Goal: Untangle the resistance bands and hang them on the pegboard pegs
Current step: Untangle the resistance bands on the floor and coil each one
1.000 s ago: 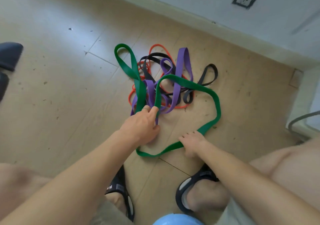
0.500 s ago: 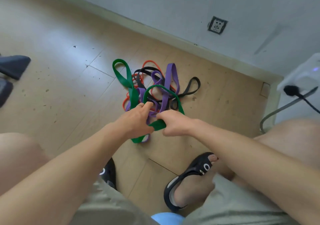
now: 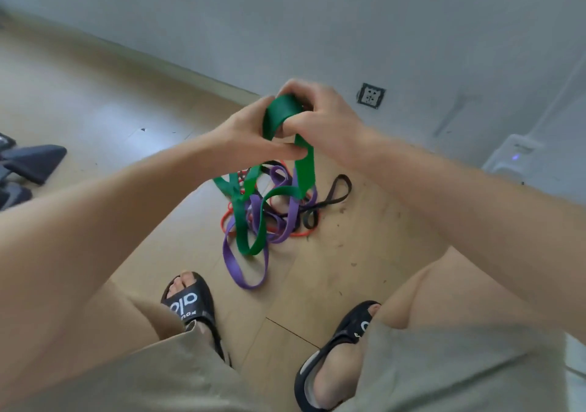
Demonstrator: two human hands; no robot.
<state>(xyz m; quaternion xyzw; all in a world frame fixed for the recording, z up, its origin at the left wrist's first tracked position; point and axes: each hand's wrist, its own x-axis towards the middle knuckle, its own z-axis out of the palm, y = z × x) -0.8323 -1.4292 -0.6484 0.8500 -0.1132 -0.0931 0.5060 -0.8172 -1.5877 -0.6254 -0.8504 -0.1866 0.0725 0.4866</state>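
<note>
Head view, hands [image 3: 285,126] gripping green band [image 3: 282,113], tangle [image 3: 272,212] partly hidden

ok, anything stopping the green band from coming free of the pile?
Yes. Both hands, left and right, hold the green band, but its lower loops appear threaded through the purple band and the pile on the floor. No pegboard in view.

Position: sitting on the person's head, above both forearms.
Facing: looking forward and down, tilted, taking in floor [image 3: 95,101] and wall [image 3: 317,15].
Nearness: looking closely over the hands, wide-angle.
Overlap: standing alone.
</note>
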